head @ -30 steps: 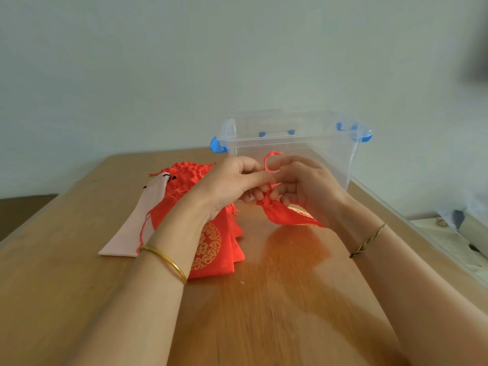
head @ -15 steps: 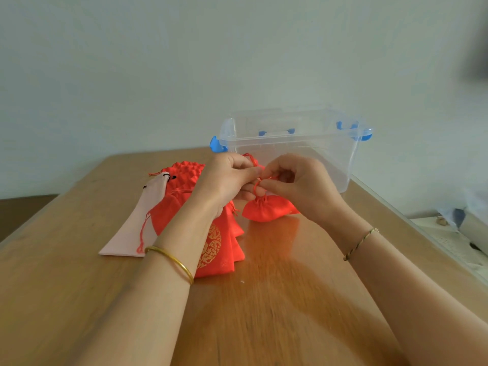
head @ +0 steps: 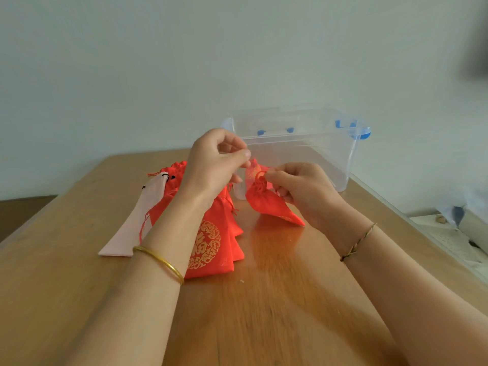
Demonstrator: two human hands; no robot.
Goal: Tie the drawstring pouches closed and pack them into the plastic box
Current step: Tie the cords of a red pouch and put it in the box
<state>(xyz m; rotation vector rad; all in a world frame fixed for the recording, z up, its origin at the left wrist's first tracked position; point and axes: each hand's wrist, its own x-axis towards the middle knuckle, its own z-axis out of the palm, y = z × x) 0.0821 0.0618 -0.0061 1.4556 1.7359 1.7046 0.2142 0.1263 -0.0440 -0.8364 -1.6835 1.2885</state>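
A small red drawstring pouch with gold print hangs tilted just above the wooden table, its mouth gathered. My right hand pinches the red cord loop at the pouch's neck. My left hand is raised to the left of it, thumb and forefinger pinched together; the cord end between them is too thin to make out. Behind my hands stands the clear plastic box with blue latches, open at the top. A pile of red pouches lies under my left forearm.
A pale pink flat pouch lies left of the red pile. The table's right edge runs close to the box, with white clutter beyond it. A plain wall stands behind the table.
My left hand has risen and drawn away to the upper left. The pouch has tipped, its body now pointing down to the right, and my right hand has dropped slightly.
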